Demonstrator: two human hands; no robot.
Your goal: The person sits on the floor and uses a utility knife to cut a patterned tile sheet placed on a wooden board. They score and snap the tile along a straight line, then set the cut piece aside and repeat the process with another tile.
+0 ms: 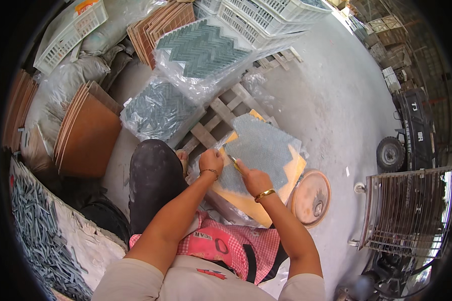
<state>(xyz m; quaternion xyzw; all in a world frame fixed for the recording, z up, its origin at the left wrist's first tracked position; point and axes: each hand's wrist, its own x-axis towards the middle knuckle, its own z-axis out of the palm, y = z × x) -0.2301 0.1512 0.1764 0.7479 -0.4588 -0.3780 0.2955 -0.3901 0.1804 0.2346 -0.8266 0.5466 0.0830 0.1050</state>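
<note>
Grey mesh sheet [261, 145] under both hands, yellow tool [235, 164] – half-hidden by right hand [254, 179]

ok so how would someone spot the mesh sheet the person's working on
Find the wooden pallet at centre; at its near end an orange board lies before the person. The grey mesh sheet lies on it, under the left hand and right hand: bare netting, unlike the plastic-wrapped herringbone tile sheets behind.

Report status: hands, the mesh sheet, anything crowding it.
Left hand pinning mesh sheet edge. Right hand gripping a small yellow tool against it. Sheet on yellow board; round lid beside.
</note>
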